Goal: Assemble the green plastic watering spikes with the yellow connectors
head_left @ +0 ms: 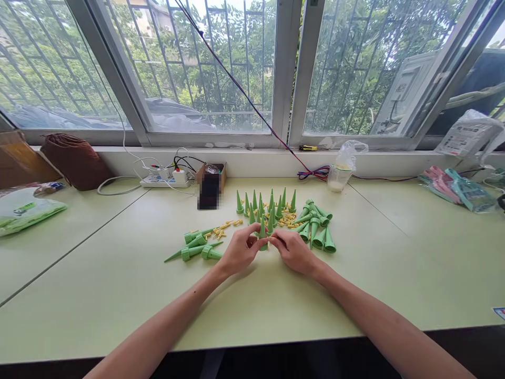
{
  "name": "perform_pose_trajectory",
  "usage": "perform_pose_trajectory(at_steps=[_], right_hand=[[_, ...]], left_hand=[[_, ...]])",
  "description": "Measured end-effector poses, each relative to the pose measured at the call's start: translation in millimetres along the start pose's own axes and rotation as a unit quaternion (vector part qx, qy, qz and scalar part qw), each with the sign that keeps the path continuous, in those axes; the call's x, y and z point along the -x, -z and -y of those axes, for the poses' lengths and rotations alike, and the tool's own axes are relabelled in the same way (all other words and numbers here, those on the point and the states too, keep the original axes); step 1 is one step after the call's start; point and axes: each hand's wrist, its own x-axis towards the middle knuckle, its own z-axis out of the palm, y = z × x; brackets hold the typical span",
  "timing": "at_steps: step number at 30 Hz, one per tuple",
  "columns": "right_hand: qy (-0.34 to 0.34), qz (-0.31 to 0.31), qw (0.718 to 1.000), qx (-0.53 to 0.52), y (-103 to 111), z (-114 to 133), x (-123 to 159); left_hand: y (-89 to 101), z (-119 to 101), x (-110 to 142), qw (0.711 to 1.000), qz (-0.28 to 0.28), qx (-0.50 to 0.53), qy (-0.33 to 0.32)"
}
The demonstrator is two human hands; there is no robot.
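My left hand (241, 248) is closed around the lower part of a green plastic watering spike (262, 228), which stands upright on the table with its point up. Pinched together, the fingertips of my right hand (295, 251) touch the spike's right side near its base. A small yellow bit shows at those fingertips, though most of it is hidden. Just behind my hands stand several upright green spikes (251, 215), with small yellow plastic pieces (287, 218) scattered among them.
More green spikes lie in a pile (315, 223) at right and in a loose group (193, 247) at left, beside yellow pieces (224, 229). Farther back are a power strip (165, 181), a small box (211, 187) and a plastic cup (338, 178). Bagged items (457, 187) lie far right.
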Motion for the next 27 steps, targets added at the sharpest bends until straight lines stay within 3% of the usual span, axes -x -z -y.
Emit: perform_pose_trajectory(at_steps=[27], right_hand=[[-0.011,0.007,1.0,0.008,-0.8,-4.1,1.0]], left_hand=[[-0.1,-7.4,-0.1,1.0,-0.006,0.0,-0.021]])
